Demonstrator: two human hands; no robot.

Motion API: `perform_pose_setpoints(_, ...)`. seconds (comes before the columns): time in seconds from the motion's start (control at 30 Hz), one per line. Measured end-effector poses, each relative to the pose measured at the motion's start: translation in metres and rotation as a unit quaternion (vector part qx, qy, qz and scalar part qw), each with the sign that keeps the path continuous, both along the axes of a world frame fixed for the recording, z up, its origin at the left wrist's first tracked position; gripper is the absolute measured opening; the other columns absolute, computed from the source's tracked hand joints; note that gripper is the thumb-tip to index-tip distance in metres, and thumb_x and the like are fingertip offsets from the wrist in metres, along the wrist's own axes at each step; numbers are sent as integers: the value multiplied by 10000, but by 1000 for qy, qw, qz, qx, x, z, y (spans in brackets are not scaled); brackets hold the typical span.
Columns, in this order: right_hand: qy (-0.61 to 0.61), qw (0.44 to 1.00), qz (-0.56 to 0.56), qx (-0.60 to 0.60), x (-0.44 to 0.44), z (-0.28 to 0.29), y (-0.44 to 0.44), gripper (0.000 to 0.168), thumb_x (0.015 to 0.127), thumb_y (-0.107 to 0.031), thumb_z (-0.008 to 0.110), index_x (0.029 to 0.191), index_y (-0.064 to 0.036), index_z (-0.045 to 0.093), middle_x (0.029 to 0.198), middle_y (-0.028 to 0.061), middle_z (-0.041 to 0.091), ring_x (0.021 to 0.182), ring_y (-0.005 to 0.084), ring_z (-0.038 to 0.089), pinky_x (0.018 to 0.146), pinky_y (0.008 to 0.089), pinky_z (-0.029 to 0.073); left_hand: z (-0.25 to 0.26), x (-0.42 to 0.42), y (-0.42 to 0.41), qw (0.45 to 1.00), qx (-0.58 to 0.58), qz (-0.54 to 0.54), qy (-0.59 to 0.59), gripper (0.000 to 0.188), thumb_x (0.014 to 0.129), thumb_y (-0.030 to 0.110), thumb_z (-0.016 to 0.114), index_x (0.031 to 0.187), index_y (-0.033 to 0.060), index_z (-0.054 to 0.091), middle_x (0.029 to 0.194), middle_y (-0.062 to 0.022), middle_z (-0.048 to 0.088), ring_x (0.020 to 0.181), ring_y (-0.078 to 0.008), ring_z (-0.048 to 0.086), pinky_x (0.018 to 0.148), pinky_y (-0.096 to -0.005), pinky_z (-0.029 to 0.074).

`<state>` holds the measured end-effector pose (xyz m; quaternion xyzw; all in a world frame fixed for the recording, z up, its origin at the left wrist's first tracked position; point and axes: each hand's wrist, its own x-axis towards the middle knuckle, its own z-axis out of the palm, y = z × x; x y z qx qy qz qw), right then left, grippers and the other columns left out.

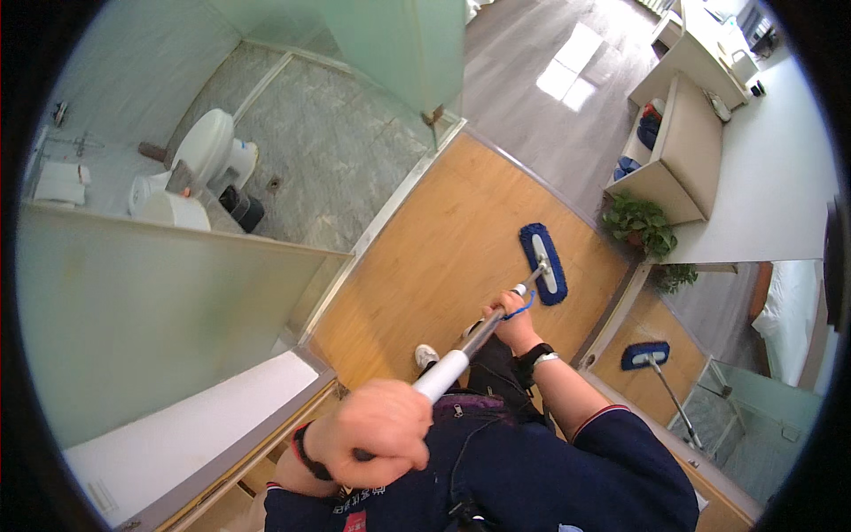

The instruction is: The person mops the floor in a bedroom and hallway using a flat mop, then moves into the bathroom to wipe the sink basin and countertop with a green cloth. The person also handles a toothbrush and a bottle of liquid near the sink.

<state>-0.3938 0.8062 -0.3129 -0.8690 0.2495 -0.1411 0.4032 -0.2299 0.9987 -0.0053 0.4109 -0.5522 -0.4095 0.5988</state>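
A flat mop with a blue fringed pad (557, 284) rests on the wood-look floor ahead of me. Its pole (480, 336) is metal with a white grip sleeve (442, 374) and slants up toward my body. My left hand (379, 432) is wrapped around the top end of the pole, near my waist. Lower down, my right hand (515, 322) grips the metal part of the pole, close to a blue cord loop (530, 307). The pad lies flat, a short way beyond my right hand.
On the left, a raised sill (392, 229) borders a glass-walled bathroom with a toilet (205, 143) and a black bin (243, 209). A potted plant (638, 223) stands at the right beside a shoe bench (691, 146). A wall mirror (705, 346) reflects the mop.
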Motion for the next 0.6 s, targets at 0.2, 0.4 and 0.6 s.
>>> perform_pose_setpoints(0.2, 14, 991, 134, 3, 63, 30, 130, 145, 644, -139, 684, 696, -67, 570, 703, 131, 568, 737, 331, 569, 634, 414, 468, 35, 26, 133, 1000, 2, -22, 13, 116, 698, 15, 494, 739, -45, 584, 557, -118, 480, 485, -267, 473, 480, -379, 376)
perform_pose_setpoints(0.4, -27, 944, 325, 47, 94, 47, 261, 193, 629, -177, 682, 778, -107, 581, 752, 108, 575, 760, 320, 573, 651, 411, 472, 97, 18, 227, 995, 60, -79, 34, 158, 785, 46, 510, 846, -96, 543, 552, -131, 455, 449, -264, 424, 424, -389, 329)
perform_pose_setpoints(0.6, -27, 903, 420, 83, 114, 77, 298, 170, 624, -194, 662, 736, -113, 563, 709, 91, 578, 724, 310, 579, 612, 416, 479, 123, -12, 244, 978, 34, 180, -100, 135, 773, 112, 517, 747, -1, 588, 578, -75, 519, 486, -215, 506, 497, -317, 436)
